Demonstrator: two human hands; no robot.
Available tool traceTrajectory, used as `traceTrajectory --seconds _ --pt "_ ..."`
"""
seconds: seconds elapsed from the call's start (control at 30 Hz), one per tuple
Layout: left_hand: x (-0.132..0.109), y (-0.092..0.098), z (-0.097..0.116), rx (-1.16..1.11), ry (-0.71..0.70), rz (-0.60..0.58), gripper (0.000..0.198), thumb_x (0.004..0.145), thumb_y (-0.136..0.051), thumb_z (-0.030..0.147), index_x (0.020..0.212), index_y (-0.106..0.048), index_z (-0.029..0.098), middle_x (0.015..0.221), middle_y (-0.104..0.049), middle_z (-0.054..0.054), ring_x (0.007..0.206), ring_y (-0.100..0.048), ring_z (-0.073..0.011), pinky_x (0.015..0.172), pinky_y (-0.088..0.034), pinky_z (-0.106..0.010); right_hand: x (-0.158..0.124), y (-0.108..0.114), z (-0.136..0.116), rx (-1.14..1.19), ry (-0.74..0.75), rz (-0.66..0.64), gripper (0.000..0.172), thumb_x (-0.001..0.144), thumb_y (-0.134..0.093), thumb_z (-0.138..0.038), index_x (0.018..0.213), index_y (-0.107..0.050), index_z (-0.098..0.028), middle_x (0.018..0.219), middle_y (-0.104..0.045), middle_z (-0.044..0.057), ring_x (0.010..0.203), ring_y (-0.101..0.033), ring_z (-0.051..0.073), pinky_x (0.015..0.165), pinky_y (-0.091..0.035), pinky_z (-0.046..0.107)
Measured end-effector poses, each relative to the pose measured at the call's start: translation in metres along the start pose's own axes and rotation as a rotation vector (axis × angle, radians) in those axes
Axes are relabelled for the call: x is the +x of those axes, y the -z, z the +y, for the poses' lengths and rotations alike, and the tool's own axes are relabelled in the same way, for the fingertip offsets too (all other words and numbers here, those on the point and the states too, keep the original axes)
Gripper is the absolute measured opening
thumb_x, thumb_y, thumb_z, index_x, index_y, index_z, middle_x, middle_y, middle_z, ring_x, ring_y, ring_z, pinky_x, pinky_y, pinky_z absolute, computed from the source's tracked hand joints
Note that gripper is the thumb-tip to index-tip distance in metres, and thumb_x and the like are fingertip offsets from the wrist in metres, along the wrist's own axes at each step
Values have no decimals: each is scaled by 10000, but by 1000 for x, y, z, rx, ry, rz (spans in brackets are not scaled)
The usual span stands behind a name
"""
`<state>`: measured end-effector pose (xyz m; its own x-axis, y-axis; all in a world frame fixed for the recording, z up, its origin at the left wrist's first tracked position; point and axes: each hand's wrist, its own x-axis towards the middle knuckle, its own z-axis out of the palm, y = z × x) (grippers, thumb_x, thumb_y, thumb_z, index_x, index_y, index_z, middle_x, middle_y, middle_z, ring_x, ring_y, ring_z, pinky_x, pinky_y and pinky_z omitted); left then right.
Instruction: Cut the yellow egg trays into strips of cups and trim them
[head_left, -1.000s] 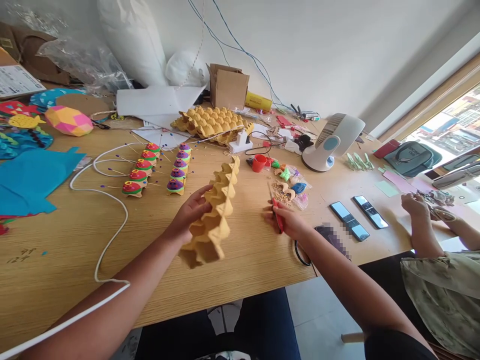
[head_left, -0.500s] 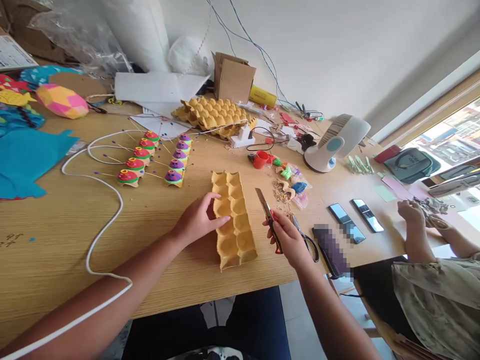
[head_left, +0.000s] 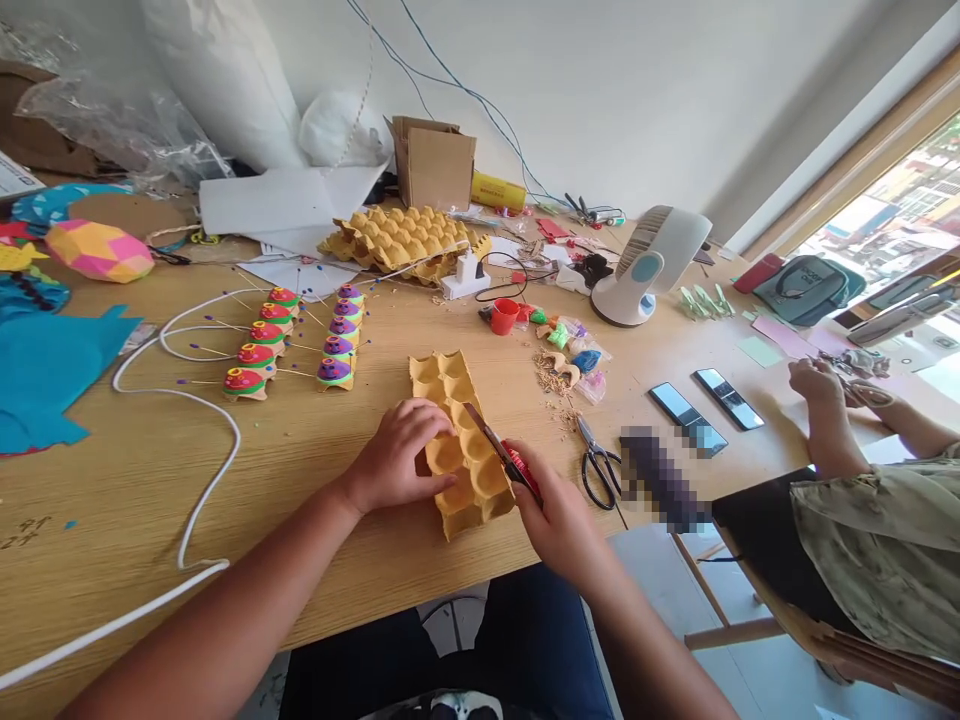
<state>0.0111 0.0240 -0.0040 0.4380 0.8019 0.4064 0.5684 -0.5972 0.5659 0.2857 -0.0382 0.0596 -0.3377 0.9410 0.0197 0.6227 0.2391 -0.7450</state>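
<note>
A yellow egg carton strip [head_left: 487, 476], two rows of cups wide, lies cups up on the wooden table before me. My left hand [head_left: 401, 455] holds it by its left side, fingers curled over the edge and thumb across a cup. In my right hand [head_left: 551, 505] is a red and black utility knife [head_left: 519, 468] with its blade out. The blade points up and left over the carton's right row; whether it touches the cardboard I cannot tell. Right of the carton, black-handled scissors [head_left: 598, 470] lie on the table.
Painted carton strips [head_left: 255, 345] with cotton swabs stuck in them stand at left by a white cable [head_left: 232, 450]. Behind are stacked egg trays [head_left: 409, 235], a red cup [head_left: 504, 316] and a fan [head_left: 649, 265]. Two phones [head_left: 686, 415] lie right, near another person's hands [head_left: 821, 395].
My right hand has brought the knife left, from beside the carton to over its right row. My left hand stays on the carton's left side. The view has shifted slightly.
</note>
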Motion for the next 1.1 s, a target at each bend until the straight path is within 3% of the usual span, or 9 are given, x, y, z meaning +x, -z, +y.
traceTrajectory --seconds 0.1,0.27,0.5,0.8,1.1 --pt "-1 -1 -2 29 -51 -25 533 722 -861 589 1082 -654 256 1198 -698 -99 1238 -545 -366 1109 -373 -530 -5 -6 1 -28 16 7 548 998 -464 -195 1535 -499 -298 1466 -673 70 1323 -652 241 1078 -531 386" --pt "-2 -4 -1 113 -64 -25 411 808 -804 534 1036 -632 239 1165 -678 -100 1231 -545 -342 1121 -395 -539 -12 -15 6 -45 27 31 542 1012 -457 -173 1545 -492 -263 1487 -657 90 1322 -657 236 1061 -553 380" --pt "-2 -11 -3 155 -40 54 365 847 -774 535 1028 -655 241 1179 -694 -88 1361 -471 -370 1183 -373 -573 -25 -21 -7 -166 26 69 528 1012 -441 -134 1531 -515 -200 1365 -684 138 1190 -707 251 978 -596 389" --pt "1 -12 5 251 -52 96 369 872 -744 560 997 -663 223 1095 -684 -96 1217 -544 -343 1145 -410 -574 -49 -27 -19 -276 -24 48 564 1012 -400 -104 1560 -489 -207 1287 -704 133 1082 -739 245 936 -622 386" --pt "0 -8 8 161 -183 26 231 889 -736 385 1033 -647 227 1082 -715 -66 1225 -577 -308 1202 -350 -571 -49 -35 -16 -295 -41 47 587 993 -405 -75 1568 -484 -164 1273 -713 156 1067 -745 255 942 -627 406"
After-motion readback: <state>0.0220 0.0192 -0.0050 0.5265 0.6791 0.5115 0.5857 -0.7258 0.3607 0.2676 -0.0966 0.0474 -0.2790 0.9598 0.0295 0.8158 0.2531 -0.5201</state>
